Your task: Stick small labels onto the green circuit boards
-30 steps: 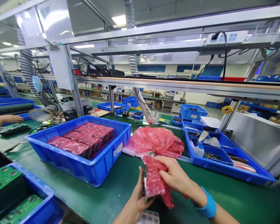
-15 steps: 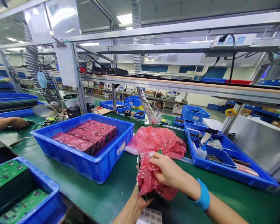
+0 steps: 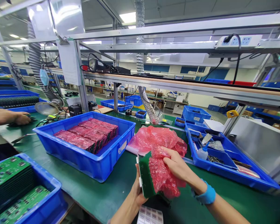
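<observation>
My left hand [image 3: 138, 191] grips a green circuit board [image 3: 146, 177] by its lower left edge, where white connectors run along the side. The board stands tilted over the bench. In my right hand [image 3: 176, 163] is a crumpled pink bubble-wrap bag [image 3: 162, 174], pinched near its top. The bag covers the board's right part, so I cannot see how much of the board is inside. Just behind lies a pile of pink bubble wrap [image 3: 156, 137]. Below my hands is a sheet of pale labels [image 3: 150, 215], partly cut off by the frame's edge.
A blue bin [image 3: 100, 168] holds rows of pink-wrapped boards. Another blue bin [image 3: 53, 189] at lower left has stacked bare boards. On the right, a blue tray [image 3: 238, 179] carries small parts and a squeeze bottle [image 3: 203, 152]. A co-worker's hand [image 3: 22, 119] is at far left.
My right hand has moved right with the bubble-wrap bag, baring the board's left part. My left hand still holds the board. The view has shifted slightly.
</observation>
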The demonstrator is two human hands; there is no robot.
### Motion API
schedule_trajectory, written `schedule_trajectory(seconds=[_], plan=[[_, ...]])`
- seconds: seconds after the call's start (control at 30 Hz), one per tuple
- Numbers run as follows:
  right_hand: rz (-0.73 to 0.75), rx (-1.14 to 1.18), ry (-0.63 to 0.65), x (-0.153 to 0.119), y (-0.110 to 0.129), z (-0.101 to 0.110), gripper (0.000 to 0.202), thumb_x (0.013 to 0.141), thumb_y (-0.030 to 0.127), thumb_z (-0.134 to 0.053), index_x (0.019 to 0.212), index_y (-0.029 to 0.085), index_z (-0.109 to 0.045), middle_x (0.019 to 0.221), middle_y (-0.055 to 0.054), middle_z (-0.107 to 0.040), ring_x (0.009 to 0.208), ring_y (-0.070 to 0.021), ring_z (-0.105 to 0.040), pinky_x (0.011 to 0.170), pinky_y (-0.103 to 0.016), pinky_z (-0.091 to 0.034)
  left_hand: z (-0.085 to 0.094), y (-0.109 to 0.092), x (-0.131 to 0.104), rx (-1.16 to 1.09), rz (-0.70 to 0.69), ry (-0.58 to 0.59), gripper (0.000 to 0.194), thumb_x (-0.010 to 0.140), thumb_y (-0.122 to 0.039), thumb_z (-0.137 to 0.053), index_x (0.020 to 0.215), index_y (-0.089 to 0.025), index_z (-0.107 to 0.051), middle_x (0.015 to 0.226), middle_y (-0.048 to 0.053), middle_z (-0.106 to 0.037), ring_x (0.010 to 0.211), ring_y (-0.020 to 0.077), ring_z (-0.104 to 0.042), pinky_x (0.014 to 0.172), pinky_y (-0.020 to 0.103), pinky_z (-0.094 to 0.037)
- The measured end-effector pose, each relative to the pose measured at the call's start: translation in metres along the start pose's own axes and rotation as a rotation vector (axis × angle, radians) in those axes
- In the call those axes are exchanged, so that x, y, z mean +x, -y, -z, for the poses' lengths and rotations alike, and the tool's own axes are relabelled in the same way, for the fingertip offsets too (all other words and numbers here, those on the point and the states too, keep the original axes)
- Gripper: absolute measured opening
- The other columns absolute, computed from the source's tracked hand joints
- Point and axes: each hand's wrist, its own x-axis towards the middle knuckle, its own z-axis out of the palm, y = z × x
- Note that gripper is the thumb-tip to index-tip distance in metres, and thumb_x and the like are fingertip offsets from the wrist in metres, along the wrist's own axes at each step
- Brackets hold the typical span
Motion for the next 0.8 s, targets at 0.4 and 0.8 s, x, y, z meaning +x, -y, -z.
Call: schedule_trajectory(seconds=[0.4,0.8], plan=[[0.122,-0.160,0.110,-0.020,0.005,-0.019,0.043,0.063,-0.003,-0.046,0.093,0.021,-0.067,0.094,-0.005,-0.066,0.082,-0.0189,-0.059,0.070,-0.029,-0.042,0.006,0.014,0.014,-0.182,-0.074,-0.049,0.065,0.064,-0.061,-0.076,0.109,-0.016,-0.067,0.110,0.014,-0.073,0.117,0.0359,-0.058,0.100,0.048,-0.047],[-0.586,1.180,0.008,-0.022,-0.008,-0.003,0.034,0.057,0.017,-0.076,0.090,0.016,-0.070,0.080,-0.004,-0.074,0.068,-0.0188,-0.066,0.074,-0.035,-0.050,0.001,0.007,0.013,-0.224,-0.335,-0.262,0.050,0.080,-0.054,-0.063,0.119,-0.023,-0.062,0.106,0.007,-0.075,0.105,0.0258,-0.067,0.096,0.038,-0.051]])
